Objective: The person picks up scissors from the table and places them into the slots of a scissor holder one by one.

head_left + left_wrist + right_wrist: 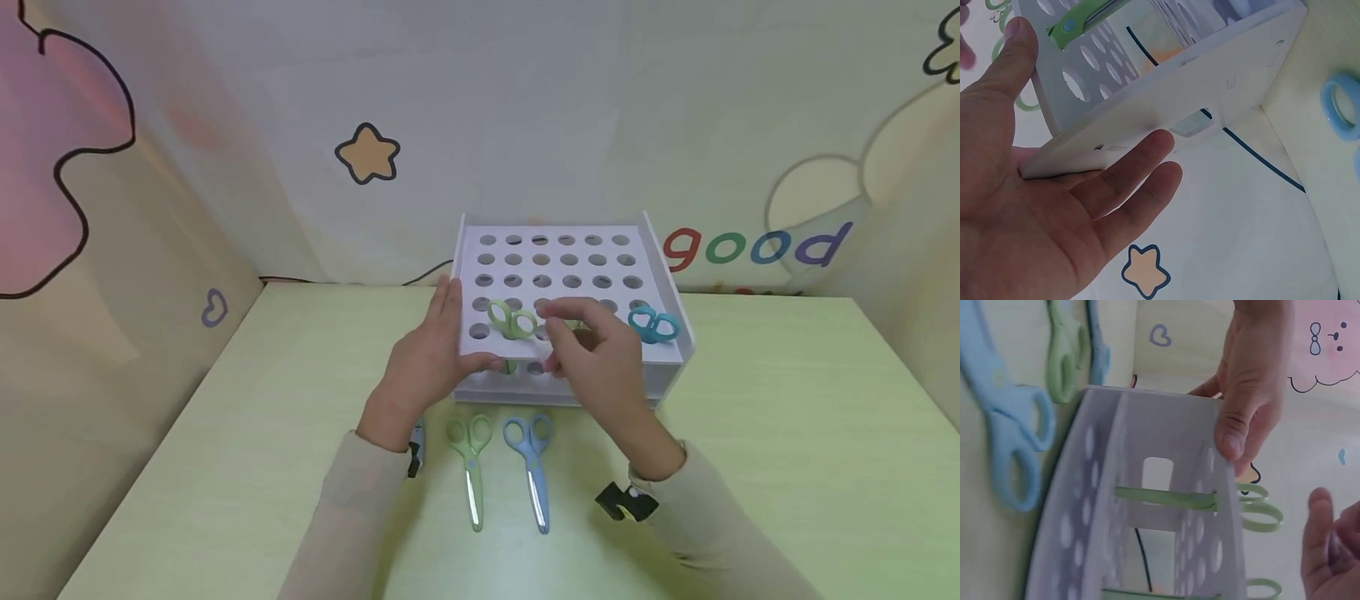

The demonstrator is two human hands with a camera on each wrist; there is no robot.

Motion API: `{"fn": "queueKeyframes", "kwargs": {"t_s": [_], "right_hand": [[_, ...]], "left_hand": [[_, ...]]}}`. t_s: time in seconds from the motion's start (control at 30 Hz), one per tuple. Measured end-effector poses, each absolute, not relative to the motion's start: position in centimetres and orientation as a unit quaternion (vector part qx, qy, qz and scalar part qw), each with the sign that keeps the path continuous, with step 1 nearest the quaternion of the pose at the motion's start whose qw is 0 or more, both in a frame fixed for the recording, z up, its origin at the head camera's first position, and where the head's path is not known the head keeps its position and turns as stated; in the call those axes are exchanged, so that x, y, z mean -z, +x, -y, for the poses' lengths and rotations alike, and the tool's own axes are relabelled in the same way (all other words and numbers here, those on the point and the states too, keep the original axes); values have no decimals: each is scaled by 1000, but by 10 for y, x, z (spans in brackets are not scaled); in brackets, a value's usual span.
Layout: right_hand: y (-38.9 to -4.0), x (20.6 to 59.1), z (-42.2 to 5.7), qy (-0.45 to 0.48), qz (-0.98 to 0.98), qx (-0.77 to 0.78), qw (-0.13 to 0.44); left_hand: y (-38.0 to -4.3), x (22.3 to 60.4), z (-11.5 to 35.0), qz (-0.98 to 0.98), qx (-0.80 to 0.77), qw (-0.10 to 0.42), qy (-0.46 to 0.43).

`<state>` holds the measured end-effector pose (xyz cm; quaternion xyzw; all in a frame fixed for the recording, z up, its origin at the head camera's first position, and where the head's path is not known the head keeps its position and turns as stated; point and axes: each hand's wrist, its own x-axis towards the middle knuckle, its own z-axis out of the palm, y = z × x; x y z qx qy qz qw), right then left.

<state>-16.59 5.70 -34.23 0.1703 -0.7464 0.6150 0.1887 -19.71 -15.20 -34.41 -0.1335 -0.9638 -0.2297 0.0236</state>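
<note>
2 sleeves (345, 517) (723, 521), hands (423, 358) (603, 354) at rack (556, 271), pale-green table (787, 417), printed wall (510, 108)

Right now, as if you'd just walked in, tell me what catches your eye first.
First, the white rack toward the back of the table, with the left hand at its left side and the right hand over its front. Next, the teal scissors at its front right, and the green scissors and blue scissors lying side by side before it. Then the colourful word "good", behind and to the right.
</note>
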Motion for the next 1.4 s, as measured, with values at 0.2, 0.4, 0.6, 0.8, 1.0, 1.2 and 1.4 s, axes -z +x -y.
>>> {"fn": "queueKeyframes", "kwargs": {"t_s": [0.2, 0.4, 0.6, 0.8, 1.0, 1.2, 1.4], "right_hand": [[-156, 364, -68, 240, 749, -607, 113], [-161, 382, -78, 203, 774, -599, 32], [-165, 390, -84, 177, 786, -592, 0], [-166, 399, -90, 173, 804, -565, -69], [-167, 416, -98, 183, 823, -529, -93], [-166, 433, -104, 197, 848, -478, -113], [-171, 439, -107, 241, 865, -429, -101]], "left_hand": [[-197, 341, 159, 965, 233, 26, -117], [-196, 341, 161, 964, 237, 17, -116], [-196, 343, 158, 964, 234, 20, -123], [-197, 343, 155, 962, 234, 32, -137], [-197, 343, 152, 963, 227, 25, -143], [-197, 343, 152, 965, 225, 13, -137], [-198, 344, 153, 964, 226, 17, -141]]}}
